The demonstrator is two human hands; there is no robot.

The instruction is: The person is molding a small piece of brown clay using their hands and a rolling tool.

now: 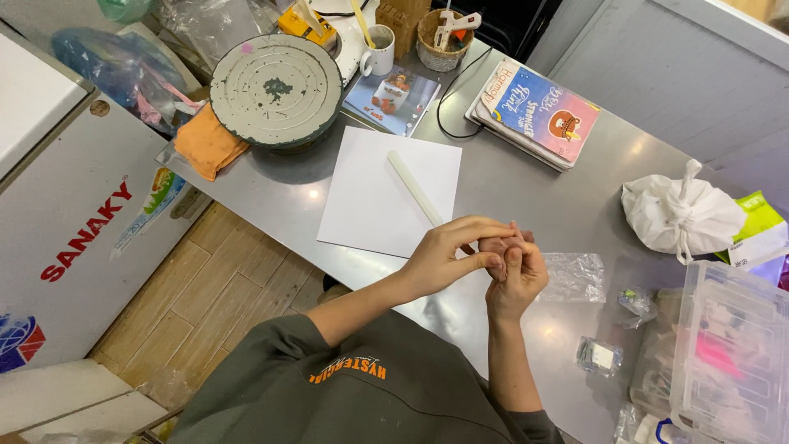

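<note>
Stainless steel is covering the bench, which is standing beside a white chest freezer over wood-plank flooring. Both hands are meeting just above the bench's near edge, working a small pinkish-brown lump of modelling paste between them. The left hand is arching over it with its fingers reaching across the top, while the right hand is cupping it from below with fingers curled upward, so the lump is being pinched and pressed from two sides; both hands are partly closed around it, and most of the lump is hiding behind the fingers.

Just behind the hands a white sheet of paper is lying flat, probably serving as a clean working surface, and a slim white rolling stick is resting diagonally across it, its near end running under the left hand. A crumpled clear plastic wrap is sitting just to the right of the hands. Farther back a grey turntable is standing near the bench corner, touching an orange cloth. A stack of books is lying well apart at the far side, and a knotted white bag and a clear plastic organiser box are sitting at the right.
</note>
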